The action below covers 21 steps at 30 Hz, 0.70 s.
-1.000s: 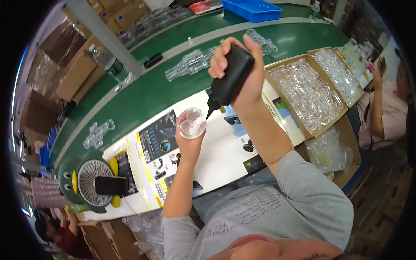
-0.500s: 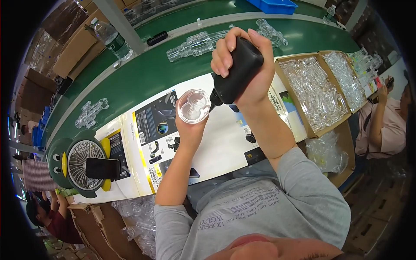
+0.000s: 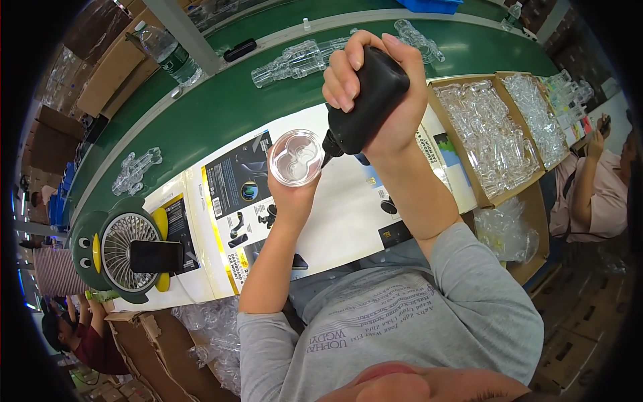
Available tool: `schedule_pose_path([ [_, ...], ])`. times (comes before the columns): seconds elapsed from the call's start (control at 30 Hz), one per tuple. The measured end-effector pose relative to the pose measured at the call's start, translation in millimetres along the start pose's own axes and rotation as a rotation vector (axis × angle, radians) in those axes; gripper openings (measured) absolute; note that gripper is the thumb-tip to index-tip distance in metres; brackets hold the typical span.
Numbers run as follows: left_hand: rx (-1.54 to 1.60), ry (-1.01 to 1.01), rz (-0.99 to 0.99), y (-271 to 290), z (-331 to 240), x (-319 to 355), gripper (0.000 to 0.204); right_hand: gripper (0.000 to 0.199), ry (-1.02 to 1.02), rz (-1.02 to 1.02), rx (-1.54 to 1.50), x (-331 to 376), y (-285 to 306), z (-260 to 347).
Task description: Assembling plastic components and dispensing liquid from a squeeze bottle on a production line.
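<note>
Clear round piece [image 3: 295,157]: held up over the worktop, left of the black bottle; its open end faces the camera and shows rounded lobes inside a circular rim.
Person in dark red [image 3: 94,350]: at the far left, below the worktop's end, partly cut off by the dark rim of the view.
Green fan [image 3: 114,231]: on the left end of the worktop, with two eyes, a yellow beak and a round grille.
Loose clear part [image 3: 136,171]: on the green surface [image 3: 214,120], above the fan.
Dark flat device [image 3: 155,256]: in front of the fan's grille, overlapping it.
Water bottle [image 3: 175,61]: at the upper left, beside a grey post.
Printed sheet [image 3: 341,244]: under both forearms, white with dark panels and yellow strips.
Left hand [image 3: 287,191]: closed around the clear round piece from below; most of its fingers are hidden behind it.
Long clear part [image 3: 301,61]: on the green surface, beyond the hands.
Black squeeze bottle [image 3: 372,104]: tilted, nozzle down and leftward, its tip just beside the round piece's rim; whether they touch, I cannot tell.
Right hand [image 3: 400,107]: wrapped around the black bottle, fingers curled over its far side.
Cardboard tray [image 3: 481,202]: full of small clear tubes, a second tray [image 3: 560,161] next to it.
Clear plastic bag [image 3: 507,231]: in an open box below the trays.
Person in pink [image 3: 593,209]: seated at the far right.
</note>
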<state>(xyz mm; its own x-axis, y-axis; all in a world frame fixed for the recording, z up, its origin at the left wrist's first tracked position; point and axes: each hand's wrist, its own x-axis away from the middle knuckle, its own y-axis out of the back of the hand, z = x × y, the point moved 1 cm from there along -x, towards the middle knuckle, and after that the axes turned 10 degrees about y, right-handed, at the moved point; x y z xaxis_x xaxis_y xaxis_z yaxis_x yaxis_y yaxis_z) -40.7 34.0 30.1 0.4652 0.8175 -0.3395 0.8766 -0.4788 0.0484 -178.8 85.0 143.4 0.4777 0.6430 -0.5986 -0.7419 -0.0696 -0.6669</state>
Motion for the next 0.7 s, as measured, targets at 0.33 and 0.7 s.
schedule_pose_path([
  [0.33, -0.013, -0.020, 0.000, 0.0, 0.3, 1.2, 0.047, 0.034, 0.013, 0.034, -0.024, -1.5, 3.2, 2.4],
  [0.7, -0.007, -0.019, -0.002, -1.4, -0.3, 2.4, 0.046, 0.034, 0.032, 0.037, -0.026, -4.5, 8.5, 5.0],
])
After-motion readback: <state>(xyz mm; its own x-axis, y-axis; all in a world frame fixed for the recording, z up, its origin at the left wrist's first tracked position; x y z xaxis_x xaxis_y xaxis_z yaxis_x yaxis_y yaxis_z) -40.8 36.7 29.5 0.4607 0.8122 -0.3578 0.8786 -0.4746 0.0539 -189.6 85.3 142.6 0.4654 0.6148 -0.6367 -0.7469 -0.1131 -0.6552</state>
